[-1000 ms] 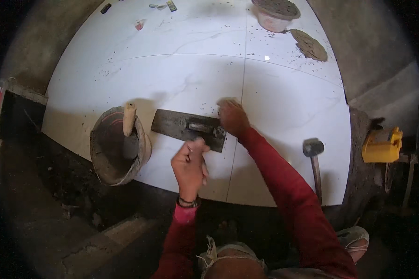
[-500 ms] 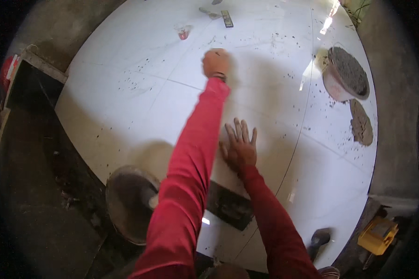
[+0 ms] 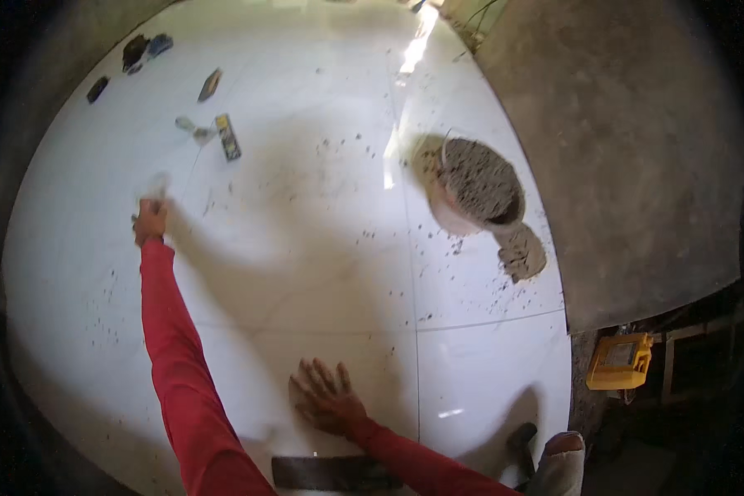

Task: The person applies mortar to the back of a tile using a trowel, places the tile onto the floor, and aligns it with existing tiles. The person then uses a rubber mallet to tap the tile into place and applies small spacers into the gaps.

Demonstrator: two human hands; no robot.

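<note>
Stretched far forward to the left, my left hand (image 3: 150, 221) has its fingers closed around the lower part of a small clear plastic cup (image 3: 159, 183); motion blurs the cup. My right hand (image 3: 331, 405) lies flat on the white tiled floor (image 3: 347, 281), fingers spread, holding nothing. Just below it is a dark flat rectangular piece (image 3: 331, 474), partly covered by my right sleeve. Beyond the cup lie a small flat-bladed scraper (image 3: 194, 129) and a dark level-like bar with a yellow end (image 3: 228, 137).
On the right stands a bucket (image 3: 450, 217) heaped with grey mortar (image 3: 481, 180), a mortar-coated piece (image 3: 522, 253) beside it. A yellow jerrycan (image 3: 622, 362) sits past the floor's edge. A dark-headed tool (image 3: 521, 442) is near my knee (image 3: 562, 455). Dark lumps (image 3: 135, 51) lie far left.
My left hand has reached forward from above the bare tile to the cup and closed on it. The view has shifted right and forward; my right hand stays flat on the floor.
</note>
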